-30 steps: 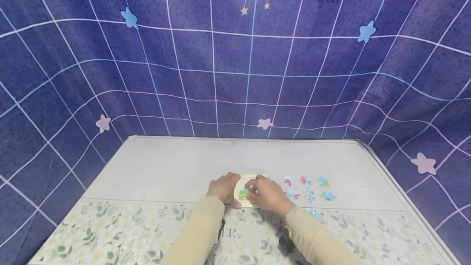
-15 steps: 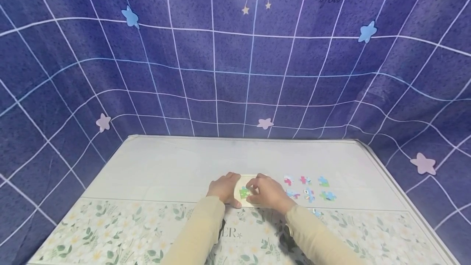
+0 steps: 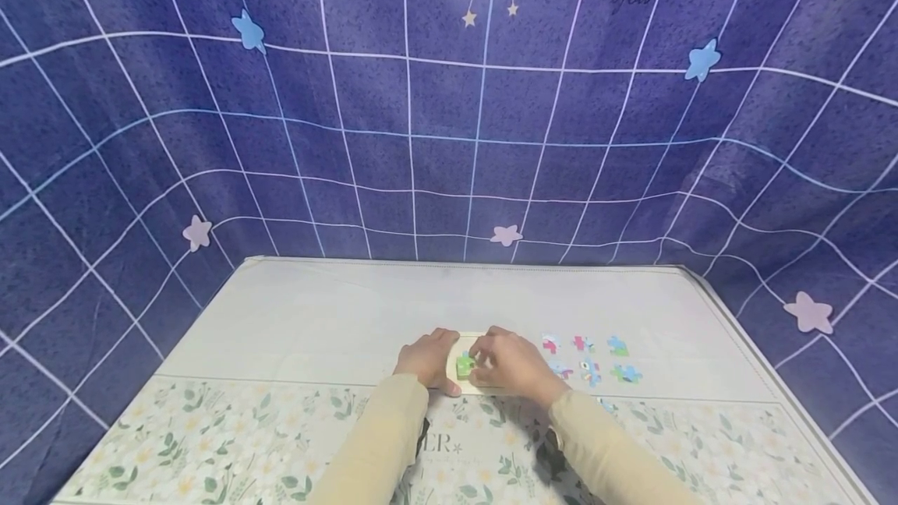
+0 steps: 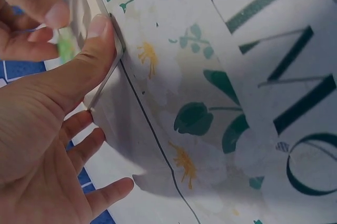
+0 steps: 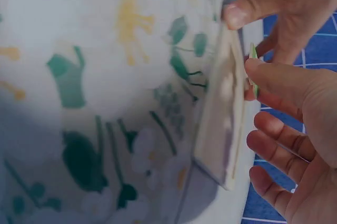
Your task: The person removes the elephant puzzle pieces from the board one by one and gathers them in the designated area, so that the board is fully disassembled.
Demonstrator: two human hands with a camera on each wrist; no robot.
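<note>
A shallow pale tray (image 3: 480, 391) lies at the middle of the table, between both hands. The left hand (image 3: 426, 361) holds its left end, thumb on the near rim and the other fingers spread toward the far side. Over the tray, the right hand (image 3: 515, 365) pinches a green jigsaw piece (image 3: 464, 365) between thumb and index finger. That jigsaw piece (image 5: 254, 50) appears nearly edge-on in the right wrist view, with the remaining fingers loosely bent below it. In the left wrist view the green piece (image 4: 66, 47) is blurred, and fingers cover part of it.
Several loose jigsaw pieces lie right of the tray, among them a pink one (image 3: 550, 344), a blue-green one (image 3: 617, 346) and a wider one (image 3: 626, 373). Another piece (image 3: 605, 404) shows partly beside the right sleeve. A star-patterned blue curtain (image 3: 449, 162) surrounds the table.
The green piece has shifted slightly and changed tilt in the right hand's pinch. The right hand has risen a little; the left hand and tray stay put.
</note>
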